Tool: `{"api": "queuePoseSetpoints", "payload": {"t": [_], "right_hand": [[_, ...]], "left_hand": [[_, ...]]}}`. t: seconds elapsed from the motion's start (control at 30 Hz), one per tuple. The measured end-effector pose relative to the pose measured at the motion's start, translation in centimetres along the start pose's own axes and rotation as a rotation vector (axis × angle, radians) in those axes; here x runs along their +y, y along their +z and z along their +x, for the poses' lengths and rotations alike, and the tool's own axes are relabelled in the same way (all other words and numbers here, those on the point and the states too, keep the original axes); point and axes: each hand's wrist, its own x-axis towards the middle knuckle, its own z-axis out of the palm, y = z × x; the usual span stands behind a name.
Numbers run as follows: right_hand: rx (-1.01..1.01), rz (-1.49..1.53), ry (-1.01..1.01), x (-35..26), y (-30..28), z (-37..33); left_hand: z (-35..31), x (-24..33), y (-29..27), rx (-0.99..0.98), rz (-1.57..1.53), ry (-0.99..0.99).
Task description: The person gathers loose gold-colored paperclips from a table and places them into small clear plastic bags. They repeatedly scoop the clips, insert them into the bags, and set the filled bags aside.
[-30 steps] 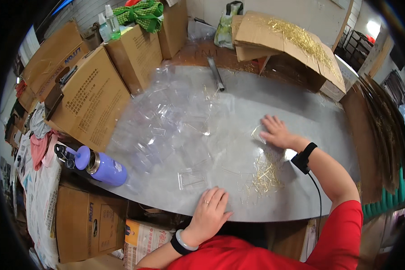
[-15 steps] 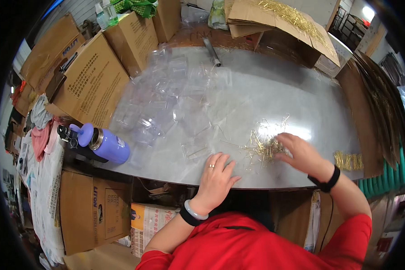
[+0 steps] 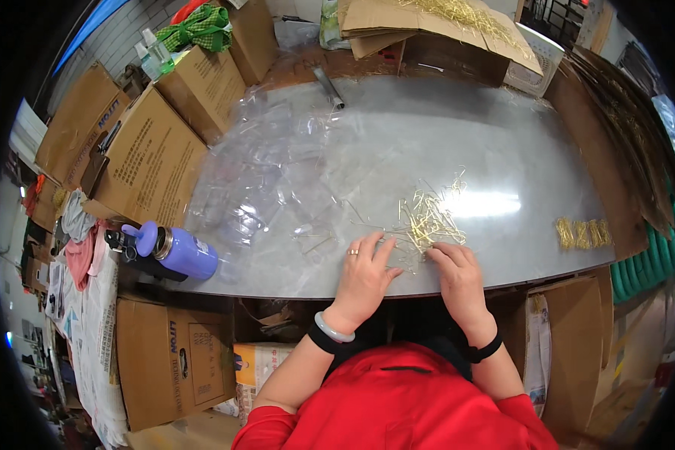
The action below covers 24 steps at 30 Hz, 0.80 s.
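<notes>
Far left, cardboard boxes (image 3: 154,154) stand along the left edge of the grey worktop (image 3: 502,150). A purple bottle (image 3: 180,253) lies on its side at the near-left corner. A heap of clear plastic pieces (image 3: 266,169) covers the left half of the worktop, running toward the far edge.

The left hand (image 3: 364,277) rests palm-down at the near edge, fingers spread and flat, holding nothing. The right hand (image 3: 457,276) lies just beside it, apart from it, fingers curled down with the tips at the near rim of the pile of thin gold pins (image 3: 427,219). Whether a pin is pinched between them cannot be told.

The pins lie tangled on the worktop just beyond both hands. A smaller, tidy row of gold pieces (image 3: 583,232) sits well to the right, near the worktop's right edge.

Procedure, as judged: steady the loose pile with the flat left hand; draw single pins off the near rim with the right fingertips. Pull along the pin's length, since tangled wire likely drags neighbours toward the near edge.
</notes>
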Motion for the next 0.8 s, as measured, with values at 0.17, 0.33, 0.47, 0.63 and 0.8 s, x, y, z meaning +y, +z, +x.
{"api": "queuePoseSetpoints", "payload": {"t": [0.17, 0.33, 0.47, 0.63, 0.8], "right_hand": [[0.023, -0.186, 0.078, 0.4, -1.2, 0.6], [-0.098, -0.066, -0.008, -0.2, -0.8, 0.7], [-0.033, -0.002, -0.068, 1.0, -0.2, 1.0], [-0.058, 0.044, -0.148, 2.3, -0.2, 1.2], [-0.056, 0.123, -0.135, 2.8, 0.0, 0.8]], "left_hand": [[0.3, 0.1, 0.2, -0.095, -0.072, -0.012], [0.6, 0.8, 1.3, -0.112, -0.466, -0.159], [-0.3, 0.0, 0.2, -0.032, -0.128, -0.135], [-0.5, -1.7, -0.3, -0.141, 0.140, -0.137], [1.0, -2.0, 0.0, -0.314, 0.138, -0.119]]}}
